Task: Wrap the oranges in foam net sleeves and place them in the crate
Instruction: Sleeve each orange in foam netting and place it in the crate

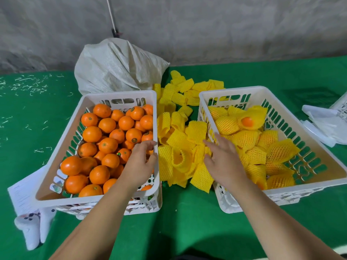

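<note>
Our left hand [139, 162] hangs over the right rim of the crate of bare oranges [105, 139] at the table's left, fingers curled loosely toward the fruit; whether they already touch an orange [124, 154] we cannot tell. Our right hand [223, 158] reaches out, fingers spread and straight, over the heap of yellow foam net sleeves [180, 143] lying on the green table [187, 222] between the two crates. The wrapped oranges [244, 139] sit in the right crate [309, 182]. We judge this the pick-up step: take one orange and one sleeve. Best to pinch a single sleeve by its open end so it does not drag its neighbours, and choose an orange from the top layer.
</note>
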The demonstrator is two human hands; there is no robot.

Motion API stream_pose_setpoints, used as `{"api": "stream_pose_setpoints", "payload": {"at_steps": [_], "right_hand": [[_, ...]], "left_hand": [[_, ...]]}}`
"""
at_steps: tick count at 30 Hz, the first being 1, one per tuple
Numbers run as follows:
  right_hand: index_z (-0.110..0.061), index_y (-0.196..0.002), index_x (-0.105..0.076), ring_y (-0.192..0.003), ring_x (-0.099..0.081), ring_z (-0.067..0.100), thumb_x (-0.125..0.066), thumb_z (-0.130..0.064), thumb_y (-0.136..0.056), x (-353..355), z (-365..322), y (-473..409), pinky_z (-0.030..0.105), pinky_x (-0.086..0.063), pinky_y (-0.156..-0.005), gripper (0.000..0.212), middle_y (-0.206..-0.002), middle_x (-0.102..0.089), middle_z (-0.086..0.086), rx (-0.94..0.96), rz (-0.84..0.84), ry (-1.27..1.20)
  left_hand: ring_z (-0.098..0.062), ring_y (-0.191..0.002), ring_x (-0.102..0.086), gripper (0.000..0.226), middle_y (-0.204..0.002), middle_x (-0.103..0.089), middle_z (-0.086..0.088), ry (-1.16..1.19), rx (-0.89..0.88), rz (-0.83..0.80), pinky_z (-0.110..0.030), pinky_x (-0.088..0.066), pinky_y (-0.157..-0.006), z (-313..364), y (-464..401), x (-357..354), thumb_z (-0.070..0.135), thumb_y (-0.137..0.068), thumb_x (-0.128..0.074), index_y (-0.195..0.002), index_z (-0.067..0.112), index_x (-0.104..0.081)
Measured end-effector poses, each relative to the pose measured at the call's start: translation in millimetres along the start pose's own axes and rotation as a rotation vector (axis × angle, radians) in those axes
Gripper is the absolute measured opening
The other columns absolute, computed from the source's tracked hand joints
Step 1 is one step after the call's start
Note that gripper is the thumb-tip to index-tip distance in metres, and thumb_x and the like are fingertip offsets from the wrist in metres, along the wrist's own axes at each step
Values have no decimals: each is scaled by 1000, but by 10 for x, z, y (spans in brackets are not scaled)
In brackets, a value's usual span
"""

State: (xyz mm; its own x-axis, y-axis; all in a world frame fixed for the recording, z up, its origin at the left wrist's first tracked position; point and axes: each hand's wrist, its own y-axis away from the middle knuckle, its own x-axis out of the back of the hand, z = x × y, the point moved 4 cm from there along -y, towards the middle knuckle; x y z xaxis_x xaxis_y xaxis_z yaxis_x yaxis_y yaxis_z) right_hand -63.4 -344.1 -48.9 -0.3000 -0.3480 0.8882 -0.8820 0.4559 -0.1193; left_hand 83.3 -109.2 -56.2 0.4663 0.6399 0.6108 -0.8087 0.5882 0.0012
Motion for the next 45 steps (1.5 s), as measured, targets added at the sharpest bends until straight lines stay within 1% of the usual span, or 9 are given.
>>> {"api": "stream_pose_setpoints", "payload": {"at_steps": [3, 6, 10, 16, 21, 29, 34, 39, 45], "right_hand": [[-42, -113, -70, -149, -24, 33, -43, -54, -92, -126, -188, 48, 55, -23, -118, 36, -164, -34, 2, 207, -111, 392], [-44, -86, -63, -151, -16, 28, -40, -64, -84, -229, -326, 53, 52, -12, -118, 31, -166, -29, -9, 239, -236, 132], [-66, -128, -52, -150, -4, 13, -54, -62, -91, -512, -494, 104, 49, -9, -123, 38, -166, -15, -19, 34, -519, -253], [-32, -145, -55, -88, -54, -19, -58, -24, -103, -614, -662, 34, 4, -41, -73, 43, -148, -47, -10, -80, -290, -592], [-34, -121, -68, -92, -61, -4, -58, -27, -103, -433, -845, -12, 11, -44, -74, 22, -125, -64, -13, -68, -129, -789], [-44, -104, -53, -91, -69, 13, -63, -30, -99, -362, -948, 120, 29, -56, -75, 18, -99, -71, -5, -84, 94, -1016], [-49, -117, -53, -89, -62, 5, -68, -4, -91, -383, -815, 199, 19, -50, -75, 55, -114, -62, -17, -141, 66, -921], [-40, -95, -69, -69, -52, 4, -69, -9, -93, -193, -711, 199, 14, -44, -63, 31, -112, -48, -22, -193, 308, -826], [-33, -129, -49, -73, -63, 3, -76, -4, -88, -54, -690, 99, 15, -53, -67, 57, -123, -37, -9, -287, 431, -852]], "left_hand": [[-7, -125, -47, 41, -148, -47, 0, -15, 2, 22, -29, -39, -105, -60, -137, -38, 17, -112, -42, -151, 25, -44], [-3, -107, -64, 49, -136, -59, 6, 98, 123, 32, -35, -58, -91, -173, -234, -40, 12, -111, -47, -156, 25, -33], [-40, -138, -45, 74, -157, -37, -14, -411, 295, -392, -57, -42, -113, -379, -242, -314, 21, -106, -59, -164, 27, -14], [-36, -113, -59, 64, -131, -52, -19, -454, 364, -555, -54, -53, -104, -386, -167, -379, 16, -110, -50, -160, 24, -12], [-43, -156, -12, 100, -173, 5, -11, -860, 257, -299, -53, -25, -126, -573, -544, -79, 14, -100, -62, -166, 27, 12], [-38, -115, -60, 84, -145, -25, -13, -827, 394, -292, -43, -59, -86, -888, -637, -100, 25, -93, -77, -156, 35, -22], [-35, -124, -58, 72, -145, -48, -15, -404, 335, -122, -50, -55, -100, -614, -609, 105, 29, -97, -75, -153, 15, -32], [-17, -143, -50, 87, -161, -43, 1, 373, 136, 224, -34, -52, -108, 38, -225, 270, 54, -98, -65, -167, 26, -18], [-22, -112, -69, 79, -138, -64, -5, 1056, 53, -11, -35, -59, -84, 567, 326, -241, 57, -72, -92, -141, 31, -65]]}}
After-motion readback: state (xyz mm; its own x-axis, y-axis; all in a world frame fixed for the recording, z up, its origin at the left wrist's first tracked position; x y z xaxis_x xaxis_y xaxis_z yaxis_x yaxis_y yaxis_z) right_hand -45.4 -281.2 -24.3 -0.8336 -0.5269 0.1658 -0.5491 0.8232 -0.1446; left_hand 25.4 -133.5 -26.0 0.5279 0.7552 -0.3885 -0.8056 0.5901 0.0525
